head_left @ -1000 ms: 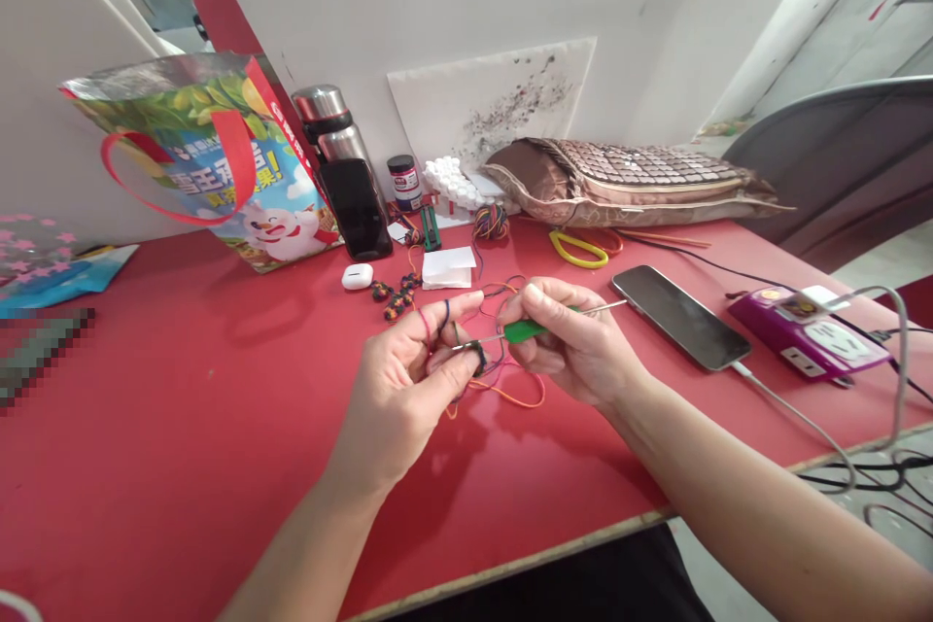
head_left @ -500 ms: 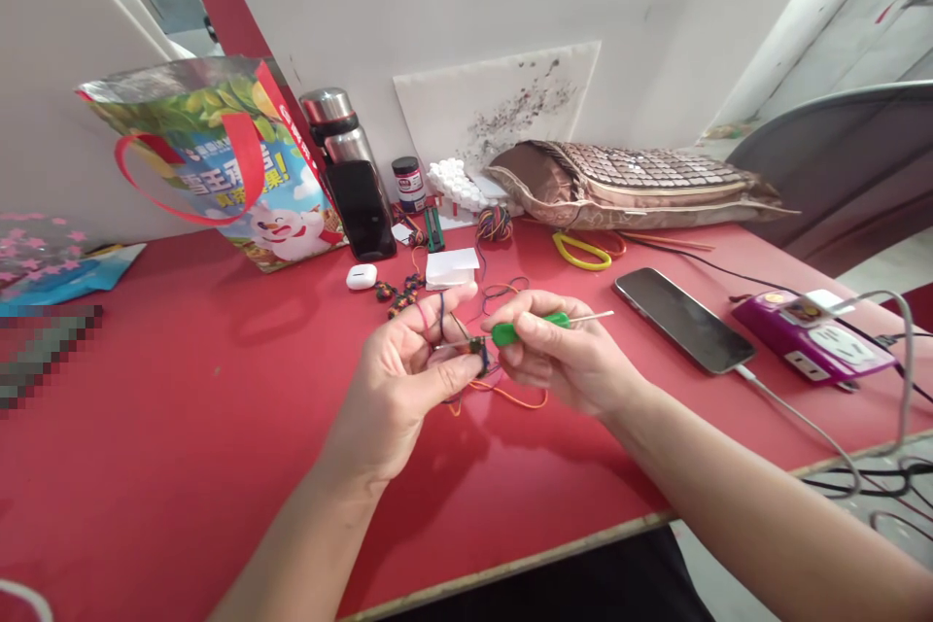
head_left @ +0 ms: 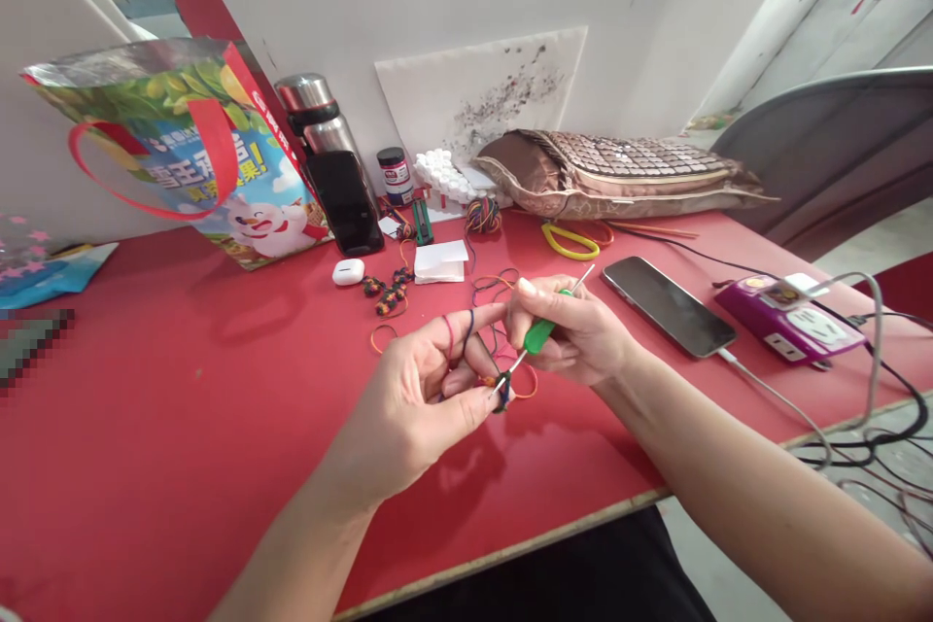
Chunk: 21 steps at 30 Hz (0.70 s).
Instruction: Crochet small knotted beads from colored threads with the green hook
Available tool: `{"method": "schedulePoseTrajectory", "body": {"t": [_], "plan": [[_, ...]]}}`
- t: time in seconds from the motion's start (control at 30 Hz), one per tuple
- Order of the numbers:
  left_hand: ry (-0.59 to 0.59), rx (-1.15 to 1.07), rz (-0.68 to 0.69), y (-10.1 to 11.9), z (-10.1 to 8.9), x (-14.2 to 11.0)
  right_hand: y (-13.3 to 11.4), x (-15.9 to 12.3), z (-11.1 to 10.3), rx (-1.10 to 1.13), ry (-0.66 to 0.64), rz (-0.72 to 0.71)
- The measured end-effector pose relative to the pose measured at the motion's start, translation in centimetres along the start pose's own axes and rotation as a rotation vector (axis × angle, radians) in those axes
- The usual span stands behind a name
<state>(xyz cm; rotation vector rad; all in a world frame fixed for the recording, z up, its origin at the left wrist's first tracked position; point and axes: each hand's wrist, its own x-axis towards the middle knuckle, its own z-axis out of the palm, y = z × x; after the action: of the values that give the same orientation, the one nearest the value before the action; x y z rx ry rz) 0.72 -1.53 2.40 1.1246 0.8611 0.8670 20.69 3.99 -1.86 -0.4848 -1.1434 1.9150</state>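
Observation:
My left hand (head_left: 430,398) pinches a small piece of dark multicoloured crochet work (head_left: 502,389) between thumb and fingers, and strands of pink and dark blue yarn loop over its raised index finger. My right hand (head_left: 572,326) is closed around the green handle of a crochet hook (head_left: 539,337), which has a thin metal shaft at each end. The lower shaft passes through or against the crochet work; which, I cannot tell. Orange and dark yarn (head_left: 526,384) trails on the table behind the hands. A knotted multicoloured crochet strip (head_left: 392,293) lies just beyond my left hand.
On the red table (head_left: 240,428) are a white earphone case (head_left: 348,271), folded white paper (head_left: 440,260), a yarn ball (head_left: 483,215), yellow-handled scissors (head_left: 570,241), a charging phone (head_left: 667,306) and a purple power strip (head_left: 794,321). Behind stand a carrier bag (head_left: 196,155), propped phone (head_left: 344,202) and steel flask (head_left: 310,102).
The crochet work and hook have moved slightly right and down. The hook has tilted from nearly level to a steep slant, its lower tip now showing past the work. The view has shifted a little.

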Motion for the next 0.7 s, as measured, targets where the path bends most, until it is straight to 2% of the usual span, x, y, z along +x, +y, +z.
{"method": "schedulePoseTrajectory", "body": {"t": [0.4, 0.7], "plan": [[-0.001, 0.091, 0.026, -0.2, -0.1, 0.2, -1.5, -0.6, 0.2, -0.185, 0.153, -0.11], [0.039, 0.119, -0.003, -0.2, -0.3, 0.2, -2.1, -0.8, 0.7, -0.212, 0.223, -0.133]]}}
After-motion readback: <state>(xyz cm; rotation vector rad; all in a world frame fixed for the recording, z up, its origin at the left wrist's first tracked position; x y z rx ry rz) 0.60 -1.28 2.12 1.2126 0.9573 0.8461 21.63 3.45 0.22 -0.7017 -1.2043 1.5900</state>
